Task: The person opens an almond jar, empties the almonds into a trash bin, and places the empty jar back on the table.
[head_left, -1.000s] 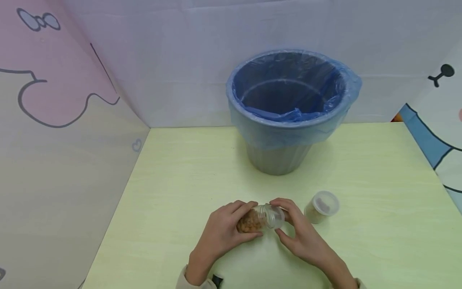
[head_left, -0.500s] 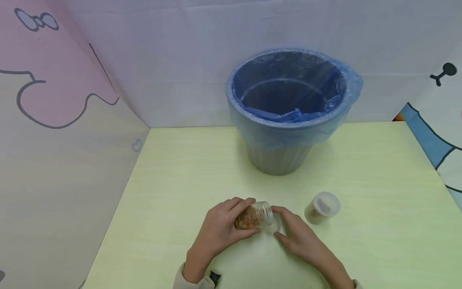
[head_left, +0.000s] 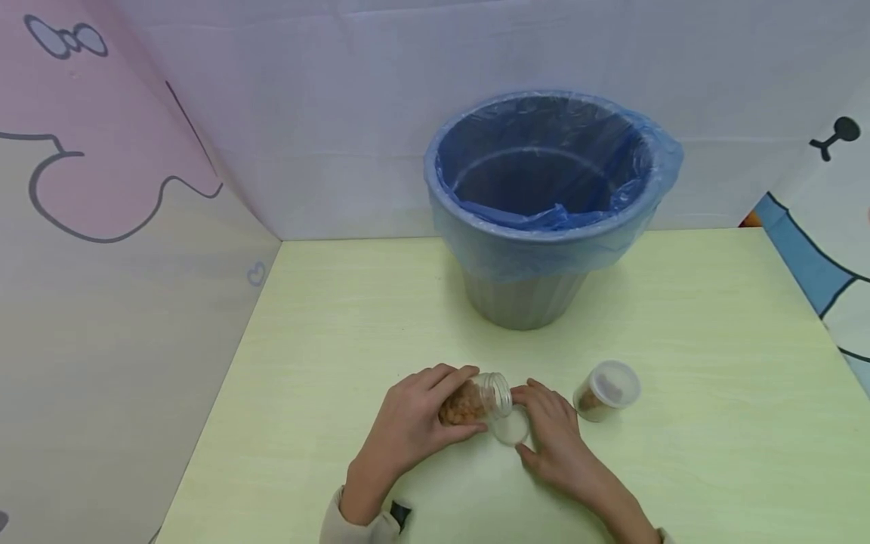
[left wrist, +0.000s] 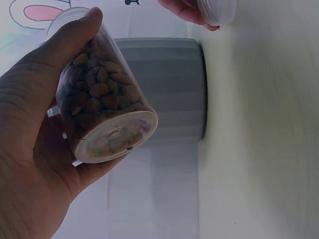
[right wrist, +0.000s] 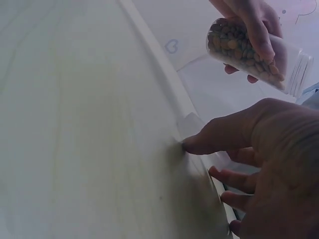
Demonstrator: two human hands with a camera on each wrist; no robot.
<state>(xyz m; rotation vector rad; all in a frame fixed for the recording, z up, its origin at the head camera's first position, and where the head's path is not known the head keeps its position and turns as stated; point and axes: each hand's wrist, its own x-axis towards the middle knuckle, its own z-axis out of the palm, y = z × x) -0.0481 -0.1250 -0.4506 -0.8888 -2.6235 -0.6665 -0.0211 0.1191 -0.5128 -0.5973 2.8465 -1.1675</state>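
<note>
My left hand point(head_left: 411, 423) grips a clear jar point(left wrist: 102, 94) of brown nuts. It is tilted on its side above the table, and its uncapped threaded mouth point(head_left: 501, 394) faces right. A translucent round lid point(head_left: 511, 427) lies on the table just below the mouth. Beside the lid, my right hand point(head_left: 557, 438) is spread, thumb on the near side and fingers on the far side. In the right wrist view the thumb point(right wrist: 199, 144) hides part of the lid. Whether a fingertip still touches its rim is hard to tell.
A grey bin point(head_left: 523, 298) with a blue liner point(head_left: 550, 253) stands behind the hands. To the right of my right hand is a second small jar point(head_left: 598, 404), upright with a translucent lid point(head_left: 615, 383). The pale yellow table point(head_left: 326, 340) meets walls at the back and left.
The lid came off the jar mouth and was lowered to the table by my right hand, whose fingers then spread. My left hand drew the jar slightly left and away from me.
</note>
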